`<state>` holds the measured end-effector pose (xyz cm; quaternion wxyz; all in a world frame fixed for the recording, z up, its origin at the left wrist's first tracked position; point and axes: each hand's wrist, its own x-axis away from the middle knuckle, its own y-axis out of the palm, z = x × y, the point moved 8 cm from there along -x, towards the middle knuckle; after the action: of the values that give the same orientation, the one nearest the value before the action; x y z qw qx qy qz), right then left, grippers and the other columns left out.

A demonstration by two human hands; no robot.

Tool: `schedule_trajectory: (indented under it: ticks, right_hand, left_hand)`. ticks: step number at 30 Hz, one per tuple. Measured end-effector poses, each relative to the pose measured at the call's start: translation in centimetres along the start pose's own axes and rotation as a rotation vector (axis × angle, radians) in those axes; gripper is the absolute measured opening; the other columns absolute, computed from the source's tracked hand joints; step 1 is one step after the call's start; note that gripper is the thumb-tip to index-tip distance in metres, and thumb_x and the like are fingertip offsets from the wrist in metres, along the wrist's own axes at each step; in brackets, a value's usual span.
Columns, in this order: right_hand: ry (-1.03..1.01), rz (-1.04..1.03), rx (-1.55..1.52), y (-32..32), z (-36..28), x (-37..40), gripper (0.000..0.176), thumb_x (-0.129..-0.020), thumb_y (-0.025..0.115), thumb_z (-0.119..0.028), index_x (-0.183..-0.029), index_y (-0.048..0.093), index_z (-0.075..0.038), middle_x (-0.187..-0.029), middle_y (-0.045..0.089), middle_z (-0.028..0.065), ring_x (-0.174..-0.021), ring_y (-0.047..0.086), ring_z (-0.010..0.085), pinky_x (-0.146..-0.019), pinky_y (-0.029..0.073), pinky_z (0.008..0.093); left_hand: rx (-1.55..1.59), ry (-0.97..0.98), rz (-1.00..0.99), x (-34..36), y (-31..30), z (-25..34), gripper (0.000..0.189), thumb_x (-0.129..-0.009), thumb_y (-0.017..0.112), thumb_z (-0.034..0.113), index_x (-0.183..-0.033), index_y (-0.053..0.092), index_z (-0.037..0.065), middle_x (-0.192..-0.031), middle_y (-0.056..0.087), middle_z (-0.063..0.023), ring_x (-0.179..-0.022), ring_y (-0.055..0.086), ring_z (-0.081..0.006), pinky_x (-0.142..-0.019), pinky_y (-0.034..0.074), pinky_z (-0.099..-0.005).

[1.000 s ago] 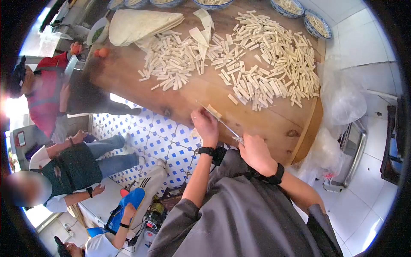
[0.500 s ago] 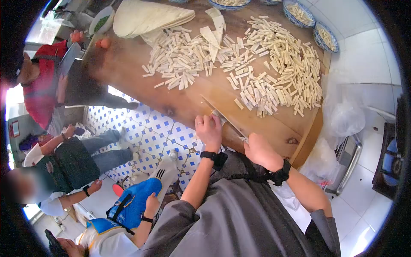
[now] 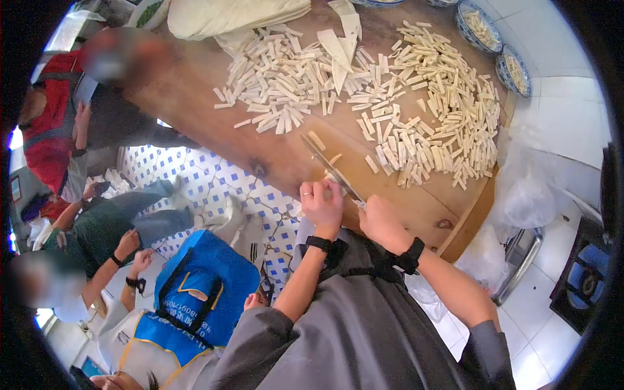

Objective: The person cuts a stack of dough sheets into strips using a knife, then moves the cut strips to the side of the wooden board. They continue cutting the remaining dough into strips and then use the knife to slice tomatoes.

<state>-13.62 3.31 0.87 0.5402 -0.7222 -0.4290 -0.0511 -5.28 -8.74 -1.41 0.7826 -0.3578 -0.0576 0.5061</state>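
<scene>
My right hand (image 3: pixel 383 224) is wrapped round the handle of a kitchen knife (image 3: pixel 320 155). The long blade lies slantwise over the near edge of the wooden table. Beside it, my left hand (image 3: pixel 322 205) has its fingers curled together on a small pale piece of flatbread (image 3: pixel 330 175), mostly hidden under the fingertips and next to the blade. Two cut strips (image 3: pixel 316 140) lie loose just beyond the knife. Farther back are a left heap of cut flatbread strips (image 3: pixel 279 84) and a right heap (image 3: pixel 448 104).
Folded flatbread sheets (image 3: pixel 234 16) lie at the back of the wooden table (image 3: pixel 195 97), with wedge-shaped pieces (image 3: pixel 335 52) nearby. Blue-patterned bowls (image 3: pixel 480 27) of strips line the right wall. Plastic bags (image 3: pixel 526 188) hang at right. Several people stand left, one in a blue apron (image 3: pixel 201 286).
The blade has tilted, and loose strips now lie beside it. My right hand has turned round the handle. The person in the blue apron has come closer, and the view has shifted slightly.
</scene>
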Motion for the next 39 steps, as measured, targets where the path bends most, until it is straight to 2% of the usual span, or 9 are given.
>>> schedule_trajectory:
  ticks: [7,13,16,19,22,25,29,35,39]
  right_hand:
    - [0.088,0.073,-0.046,5.3,2.2,-0.3,0.016,-0.081,0.062,-0.014,-0.078,0.065,0.002,-0.077,0.065,0.0263,-0.075,0.065,0.0439,-0.066,0.053,0.0512]
    - [-0.076,0.146,-0.034,5.1,2.1,-1.8,0.019,-0.083,0.061,-0.014,-0.078,0.064,0.004,-0.078,0.064,0.0289,-0.073,0.064,0.0455,-0.064,0.051,0.0536]
    - [-0.113,0.201,-0.223,3.1,2.5,-1.5,0.025,-0.084,0.063,-0.017,-0.081,0.064,0.008,-0.076,0.063,0.0296,-0.072,0.064,0.0445,-0.061,0.049,0.0525]
    - [-0.055,0.14,-0.084,1.2,4.4,-0.2,0.028,-0.085,0.063,-0.018,-0.084,0.063,0.011,-0.075,0.063,0.0288,-0.072,0.064,0.0439,-0.06,0.048,0.0511]
    - [-0.059,0.19,-0.278,0.4,9.4,0.1,0.027,-0.085,0.063,-0.017,-0.084,0.062,0.01,-0.074,0.063,0.0274,-0.074,0.064,0.045,-0.061,0.048,0.0498]
    - [0.029,0.309,-0.166,-2.5,9.3,0.7,0.035,-0.082,0.068,-0.027,-0.079,0.064,0.007,-0.075,0.065,0.0279,-0.077,0.066,0.0433,-0.065,0.051,0.0497]
    - [-0.012,0.299,-0.198,0.3,11.7,-1.2,0.036,-0.081,0.069,-0.028,-0.079,0.063,0.007,-0.075,0.065,0.0279,-0.077,0.066,0.044,-0.066,0.051,0.0494]
    - [-0.012,0.308,-0.211,-2.0,10.0,-0.6,0.037,-0.081,0.068,-0.027,-0.082,0.064,0.01,-0.076,0.065,0.0296,-0.078,0.065,0.0454,-0.067,0.052,0.0486]
    - [-0.03,0.31,-0.192,1.8,13.2,-2.7,0.034,-0.082,0.065,-0.025,-0.088,0.065,0.008,-0.077,0.065,0.0292,-0.077,0.066,0.0439,-0.068,0.052,0.0492]
  left_hand:
    - [-0.051,-0.031,-0.052,1.0,0.2,-0.8,0.014,-0.078,0.068,0.006,-0.074,0.055,0.003,-0.077,0.052,-0.0161,-0.07,0.053,-0.0356,-0.06,0.043,-0.0454]
    - [-0.09,0.017,0.068,0.6,-1.1,0.2,0.017,-0.079,0.067,0.011,-0.072,0.054,0.003,-0.077,0.051,-0.0163,-0.071,0.054,-0.0362,-0.062,0.045,-0.0452]
    - [-0.049,0.007,0.056,0.6,-0.7,0.3,0.016,-0.078,0.067,0.01,-0.072,0.053,0.004,-0.078,0.051,-0.0162,-0.072,0.054,-0.036,-0.062,0.045,-0.0454]
    - [-0.084,0.008,0.092,0.6,-1.0,0.5,0.017,-0.076,0.067,0.01,-0.071,0.052,0.004,-0.077,0.052,-0.0139,-0.073,0.055,-0.0337,-0.064,0.047,-0.044]
    - [-0.077,0.035,0.107,0.5,-1.5,1.1,0.017,-0.077,0.067,0.011,-0.072,0.052,0.004,-0.078,0.052,-0.014,-0.074,0.055,-0.0336,-0.065,0.047,-0.0441]
    - [-0.064,0.041,0.114,0.9,-1.8,1.1,0.016,-0.079,0.067,0.013,-0.076,0.053,0.004,-0.083,0.055,-0.0153,-0.079,0.057,-0.0349,-0.068,0.048,-0.0442]
    - [-0.058,0.048,0.07,0.9,-1.6,1.0,0.017,-0.081,0.067,0.015,-0.081,0.054,0.003,-0.087,0.057,-0.0169,-0.083,0.058,-0.0366,-0.072,0.049,-0.0457]
    - [-0.058,0.019,0.043,1.0,-1.5,1.2,0.019,-0.083,0.066,0.017,-0.084,0.055,0.002,-0.089,0.058,-0.0182,-0.083,0.057,-0.0381,-0.073,0.047,-0.0476]
    - [-0.125,0.014,0.015,1.2,-2.4,2.0,0.019,-0.085,0.066,0.019,-0.088,0.058,0.002,-0.089,0.058,-0.0185,-0.084,0.056,-0.0377,-0.076,0.046,-0.0466]
